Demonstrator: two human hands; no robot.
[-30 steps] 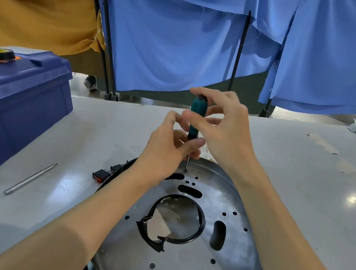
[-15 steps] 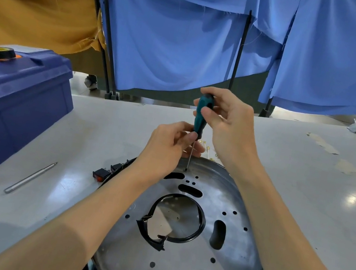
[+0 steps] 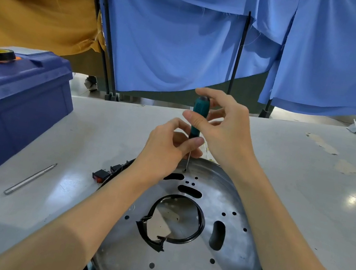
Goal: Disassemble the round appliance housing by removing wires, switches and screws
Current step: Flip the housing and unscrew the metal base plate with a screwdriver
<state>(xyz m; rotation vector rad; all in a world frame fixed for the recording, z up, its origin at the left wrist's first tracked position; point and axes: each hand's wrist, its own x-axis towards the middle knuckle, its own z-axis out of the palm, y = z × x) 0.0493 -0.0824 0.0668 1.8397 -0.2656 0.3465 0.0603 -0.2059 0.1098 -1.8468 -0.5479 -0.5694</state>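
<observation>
On the pale grey worktable point(image 3: 302, 204), directly in front of me, the round polished-metal appliance housing point(image 3: 237, 252) lay flat with its perforated face up.

1. Tool position. I held the teal-handled screwdriver point(image 3: 197, 119) upright, its thin shaft set on a small screw point(image 3: 185, 170) near the far rim of the housing.
2. Grip. My right hand point(image 3: 225, 131) pinched the upper handle between thumb and curled fingers. My left hand point(image 3: 165, 149) pinched the handle's lower end where the shaft begins and steadied it.
3. Progress. I judged the job to be partly done. Most round holes in the face showed dark and empty, which suggested their screws were out. Two black rocker switches with red faces point(image 3: 101, 174) lay on the table just beside the housing's left edge. I could not tell whether their wires were detached.
4. Work left. The screw under the tip was not yet out. A black plastic ring point(image 3: 199, 231), broken at its lower left, sat in the central opening.
5. Condition. The metal looked scuffed and dull in patches, with three oblong slots around the centre.
</observation>
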